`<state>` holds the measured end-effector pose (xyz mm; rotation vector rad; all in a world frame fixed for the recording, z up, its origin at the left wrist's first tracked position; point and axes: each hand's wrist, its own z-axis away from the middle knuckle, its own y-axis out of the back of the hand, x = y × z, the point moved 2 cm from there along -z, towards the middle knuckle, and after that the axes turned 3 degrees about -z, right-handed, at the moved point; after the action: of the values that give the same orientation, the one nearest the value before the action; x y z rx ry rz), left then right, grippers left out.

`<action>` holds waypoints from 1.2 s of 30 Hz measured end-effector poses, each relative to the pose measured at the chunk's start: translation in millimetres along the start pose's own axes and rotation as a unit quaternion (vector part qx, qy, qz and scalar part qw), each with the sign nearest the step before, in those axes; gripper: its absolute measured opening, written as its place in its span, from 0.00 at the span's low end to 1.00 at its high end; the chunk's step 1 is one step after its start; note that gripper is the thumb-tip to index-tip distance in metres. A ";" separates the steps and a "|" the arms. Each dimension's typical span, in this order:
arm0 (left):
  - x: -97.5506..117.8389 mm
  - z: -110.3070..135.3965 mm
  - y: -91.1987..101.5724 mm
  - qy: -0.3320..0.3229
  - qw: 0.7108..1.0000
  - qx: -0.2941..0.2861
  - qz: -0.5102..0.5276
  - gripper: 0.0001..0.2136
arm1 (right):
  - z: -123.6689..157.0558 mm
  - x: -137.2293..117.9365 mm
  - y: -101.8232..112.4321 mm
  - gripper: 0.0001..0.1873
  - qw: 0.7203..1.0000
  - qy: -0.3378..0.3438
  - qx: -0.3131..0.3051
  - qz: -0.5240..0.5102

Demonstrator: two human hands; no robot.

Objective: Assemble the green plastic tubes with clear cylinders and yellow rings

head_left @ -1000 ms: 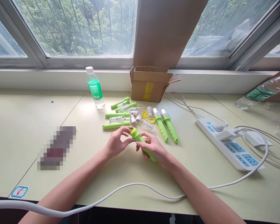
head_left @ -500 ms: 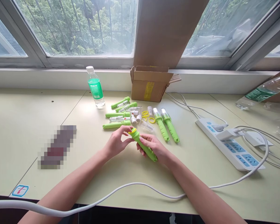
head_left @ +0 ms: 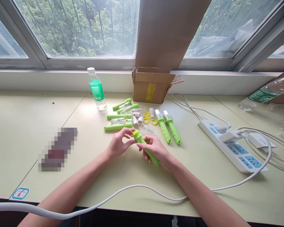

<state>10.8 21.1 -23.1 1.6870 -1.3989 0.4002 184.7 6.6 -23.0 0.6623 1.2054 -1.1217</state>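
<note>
My right hand (head_left: 154,148) is wrapped round a green plastic handle (head_left: 145,147) that points up and to the left. A yellow ring (head_left: 135,132) sits on the handle's wide top end. My left hand (head_left: 119,143) pinches that top end with thumb and fingers. Just behind my hands lie several more green handles (head_left: 118,126), clear tubes (head_left: 148,127), small white caps (head_left: 140,119) and loose yellow rings (head_left: 153,121). Two assembled green sticks (head_left: 171,126) lie side by side to the right of the pile.
A water bottle with a green label (head_left: 96,89) stands behind the parts, beside an open cardboard box (head_left: 152,84). A white power strip (head_left: 232,146) with cables lies at the right. A white cable (head_left: 123,190) runs along the table's front edge. A pixelated object (head_left: 58,148) lies at the left.
The handle's top end has shifted slightly between my fingers, and my right hand's fingers have regripped it a little higher. Nothing else on the table has moved.
</note>
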 end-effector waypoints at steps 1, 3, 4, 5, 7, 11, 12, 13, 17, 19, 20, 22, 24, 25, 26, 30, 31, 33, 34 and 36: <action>0.3 -0.1 0.2 -0.001 1.000 0.000 0.000 0.11 | -0.1 -0.1 0.3 0.20 1.000 0.003 -0.001 -0.004; 1.1 -0.2 0.6 -0.001 1.000 0.002 0.002 0.12 | 0.4 -1.1 0.9 0.19 1.000 0.009 -0.004 -0.009; 1.5 -0.3 1.0 0.000 1.000 0.003 0.003 0.13 | 1.0 -2.0 0.9 0.19 1.000 0.010 -0.009 -0.009; 1.9 -0.5 1.3 0.001 1.000 0.005 0.004 0.13 | 1.7 -3.2 0.7 0.19 1.000 0.012 -0.016 -0.006; 2.6 -1.0 2.2 0.004 1.000 0.008 0.004 0.13 | 3.5 -6.1 -0.6 0.19 0.999 0.019 -0.039 0.003; 3.5 -1.6 3.3 0.003 1.000 0.012 0.001 0.11 | 6.8 -11.7 -3.6 0.21 0.997 0.026 -0.068 0.037; 3.4 -1.6 3.4 0.003 1.000 0.014 0.000 0.11 | 7.3 -12.5 -4.1 0.22 0.996 0.026 -0.069 0.044; 3.2 -1.5 3.6 0.003 1.000 0.016 -0.001 0.11 | 7.7 -13.1 -4.7 0.22 0.996 0.026 -0.070 0.049; 2.4 -1.8 4.1 0.003 1.000 0.016 -0.009 0.13 | 8.5 -13.1 -6.9 0.22 0.995 0.035 -0.083 0.051; 2.4 -2.1 4.3 0.000 1.000 0.012 -0.013 0.13 | 8.5 -11.9 -7.2 0.23 0.994 0.037 -0.083 0.053; 2.5 -2.2 4.2 -0.002 1.000 0.010 -0.014 0.13 | 8.4 -11.3 -7.1 0.23 0.995 0.036 -0.080 0.056; 2.7 -2.0 3.6 -0.007 1.000 0.008 -0.018 0.12 | 7.9 -9.9 -6.5 0.24 0.995 0.034 -0.071 0.063; 2.4 -1.3 2.6 -0.006 1.000 0.009 -0.022 0.12 | 6.9 -8.0 -5.7 0.24 0.996 0.027 -0.057 0.068; 2.0 -0.8 2.0 -0.004 1.000 0.010 -0.023 0.12 | 6.3 -6.8 -5.3 0.23 0.996 0.022 -0.047 0.070; 1.6 -0.3 1.5 -0.002 1.000 0.012 -0.025 0.12 | 5.6 -5.4 -4.7 0.22 0.997 0.017 -0.032 0.070; 0.5 0.8 0.7 0.007 1.000 0.021 -0.022 0.13 | 3.4 -0.7 -3.1 0.20 0.999 0.016 0.024 0.046; 0.6 0.9 0.7 0.008 0.999 0.023 -0.023 0.13 | 3.0 0.1 -3.0 0.21 0.999 0.017 0.030 0.040; 1.4 1.0 0.8 0.007 0.999 0.027 -0.028 0.12 | 2.5 0.8 -3.0 0.20 0.999 0.019 0.033 0.035; 2.0 1.0 0.8 0.005 0.999 0.029 -0.031 0.12 | 2.4 0.8 -3.0 0.19 0.999 0.021 0.032 0.033; 3.2 0.9 1.0 0.000 0.999 0.034 -0.033 0.11 | 2.2 0.0 -2.9 0.18 0.999 0.024 0.027 0.025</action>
<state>10.7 18.4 -20.9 1.7832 -1.3391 0.4146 182.9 3.6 -22.0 0.7596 1.1967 -1.1051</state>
